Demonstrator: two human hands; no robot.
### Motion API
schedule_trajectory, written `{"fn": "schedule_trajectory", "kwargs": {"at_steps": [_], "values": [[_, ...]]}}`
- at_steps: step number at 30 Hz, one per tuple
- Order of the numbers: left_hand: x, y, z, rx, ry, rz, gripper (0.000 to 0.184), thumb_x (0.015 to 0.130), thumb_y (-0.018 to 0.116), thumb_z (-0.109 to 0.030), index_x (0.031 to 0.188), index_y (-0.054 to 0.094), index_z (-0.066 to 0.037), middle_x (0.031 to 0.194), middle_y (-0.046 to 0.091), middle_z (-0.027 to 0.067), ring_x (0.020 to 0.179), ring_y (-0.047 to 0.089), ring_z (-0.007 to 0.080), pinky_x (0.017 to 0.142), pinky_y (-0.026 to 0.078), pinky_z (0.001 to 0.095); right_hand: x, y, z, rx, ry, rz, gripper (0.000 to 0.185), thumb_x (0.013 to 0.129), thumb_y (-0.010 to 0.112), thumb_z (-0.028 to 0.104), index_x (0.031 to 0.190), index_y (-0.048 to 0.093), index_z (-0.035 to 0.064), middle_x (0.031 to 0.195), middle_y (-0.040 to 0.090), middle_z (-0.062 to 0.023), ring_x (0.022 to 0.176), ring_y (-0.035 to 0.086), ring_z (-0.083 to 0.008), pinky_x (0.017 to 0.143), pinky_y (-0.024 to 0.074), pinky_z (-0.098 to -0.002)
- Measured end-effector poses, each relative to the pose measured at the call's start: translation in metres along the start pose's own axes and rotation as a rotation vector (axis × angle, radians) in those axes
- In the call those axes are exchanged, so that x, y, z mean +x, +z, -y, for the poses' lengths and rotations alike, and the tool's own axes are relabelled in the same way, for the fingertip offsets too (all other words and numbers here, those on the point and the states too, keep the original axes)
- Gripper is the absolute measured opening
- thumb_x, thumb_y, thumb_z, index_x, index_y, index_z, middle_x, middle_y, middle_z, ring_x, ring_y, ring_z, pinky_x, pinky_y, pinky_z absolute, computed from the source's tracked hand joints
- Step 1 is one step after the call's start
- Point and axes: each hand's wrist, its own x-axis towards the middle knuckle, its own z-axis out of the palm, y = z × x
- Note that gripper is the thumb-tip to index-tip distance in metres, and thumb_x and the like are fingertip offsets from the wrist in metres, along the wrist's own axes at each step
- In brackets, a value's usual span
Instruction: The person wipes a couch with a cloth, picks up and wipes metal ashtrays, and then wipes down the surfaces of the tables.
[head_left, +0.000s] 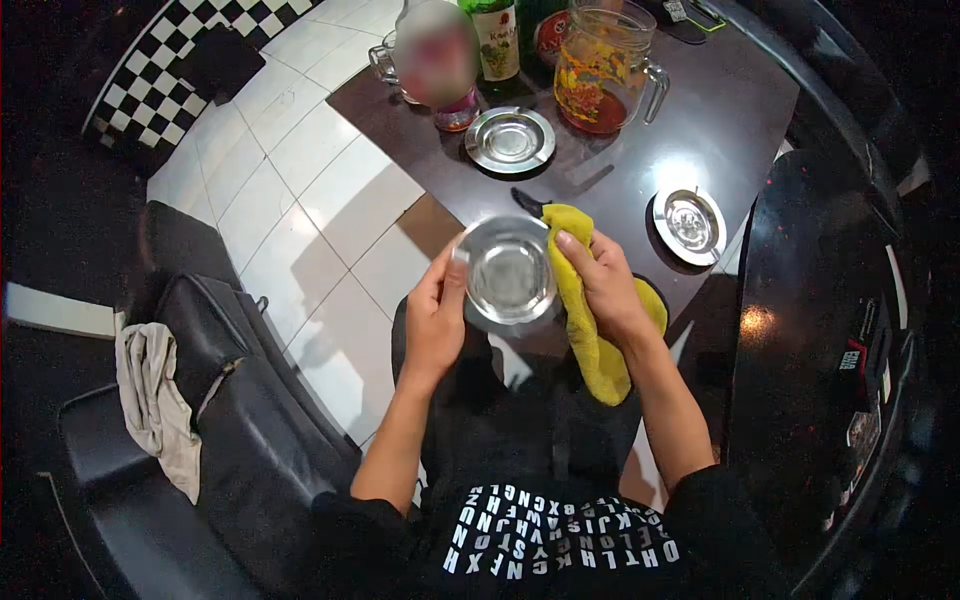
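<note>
Left hand (437, 308): gripped left rim of dish (508, 275) | right hand (608, 285): clutched cloth (596, 362) at dish's right rim | ashtray (690, 226): lay near table's (465, 196) right edge

white letters (558, 534), including h and x, on shirt (545, 585)

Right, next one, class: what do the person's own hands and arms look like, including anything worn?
The left hand and right hand are gloveless; no watch or bracelet shows. Bare forearms run from short black sleeves of a black shirt printed with white letters.
</note>
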Motion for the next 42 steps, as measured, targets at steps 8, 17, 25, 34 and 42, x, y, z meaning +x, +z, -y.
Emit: {"fn": "schedule_trajectory", "kwargs": {"at_steps": [8,17,25,34,42], "values": [[-0.023,0.013,-0.016,-0.068,-0.233,-0.082,0.045,0.101,0.039,-0.034,0.13,0.048,0.0,0.072,0.057,0.0012,0.047,0.047,0.0039,0.041,0.039,0.0195,-0.001,0.002,0.001,-0.045,-0.046,0.003,0.021,0.09,0.061,0.017,0.103,0.061,-0.0002,0.085,0.064,-0.0005,0.07,0.056,-0.0064,0.062,0.0464,-0.0233],[-0.029,0.012,-0.015,-0.046,-0.228,-0.141,0.041,0.101,0.039,-0.033,0.122,0.053,-0.001,0.065,0.051,-0.0038,0.046,0.042,0.0017,0.04,0.035,0.0173,0.003,-0.007,-0.008,-0.122,-0.036,0.043,0.02,0.089,0.059,0.015,0.102,0.063,-0.0001,0.082,0.064,-0.0004,0.066,0.056,-0.0072,0.058,0.0456,-0.0238],[-0.026,0.014,-0.019,-0.003,-0.222,-0.154,0.041,0.101,0.039,-0.033,0.121,0.054,-0.002,0.064,0.05,-0.0043,0.045,0.042,0.0019,0.04,0.035,0.0174,-0.004,0.003,0.003,-0.157,-0.093,0.039,0.02,0.088,0.06,0.016,0.1,0.064,-0.0003,0.081,0.064,-0.0005,0.067,0.056,-0.0069,0.059,0.0459,-0.0245],[-0.026,0.009,-0.013,-0.039,-0.251,-0.157,0.039,0.101,0.04,-0.032,0.114,0.057,0.0,0.061,0.05,-0.0042,0.044,0.042,0.0022,0.039,0.033,0.0176,0.004,-0.007,-0.004,-0.031,0.051,-0.044,0.022,0.089,0.06,0.025,0.088,0.062,0.0029,0.071,0.06,0.0015,0.055,0.053,-0.0064,0.048,0.0408,-0.0232],[-0.023,0.0,-0.012,-0.067,-0.264,-0.134,0.037,0.1,0.042,-0.031,0.106,0.059,0.001,0.066,0.053,-0.0002,0.048,0.046,0.0044,0.042,0.038,0.0214,-0.003,-0.002,0.001,-0.099,-0.024,0.011,0.028,0.089,0.062,0.027,0.1,0.063,0.0014,0.082,0.063,-0.0013,0.069,0.057,-0.0069,0.061,0.0455,-0.0231]]}}
